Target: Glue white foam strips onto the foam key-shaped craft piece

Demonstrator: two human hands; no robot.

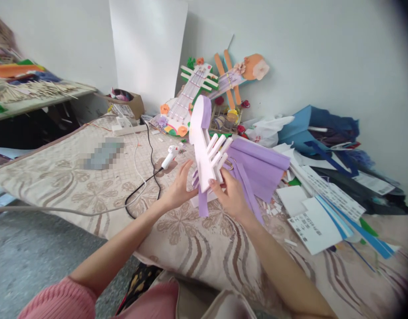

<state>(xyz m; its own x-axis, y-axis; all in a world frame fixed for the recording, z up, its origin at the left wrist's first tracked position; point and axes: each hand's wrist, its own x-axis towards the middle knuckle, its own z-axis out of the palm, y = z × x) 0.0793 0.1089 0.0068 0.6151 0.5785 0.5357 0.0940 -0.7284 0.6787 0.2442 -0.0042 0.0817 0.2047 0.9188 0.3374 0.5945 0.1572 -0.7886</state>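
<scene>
Above the cloth-covered table, my right hand [231, 195] grips the lower end of a white and purple craft piece [203, 155]. It looks like the head and neck of a model string instrument, with white pegs on its right side and a purple strip along its curved top. A loose purple strip [203, 204] hangs from its lower end. My left hand [179, 188] is at the left of this end, thumb and fingers apart, its thumb by the purple strip; firm contact cannot be made out. A white glue gun [171, 156] lies beyond my left hand.
Purple paper [260, 166] and scissors [228, 164] lie right of the piece. Cut boards [315, 221] and scraps cover the right side. Decorated model instruments [190, 97] lean at the wall. Cables [151, 150] run across the left, near a blurred flat object [104, 153] and a power strip [129, 129].
</scene>
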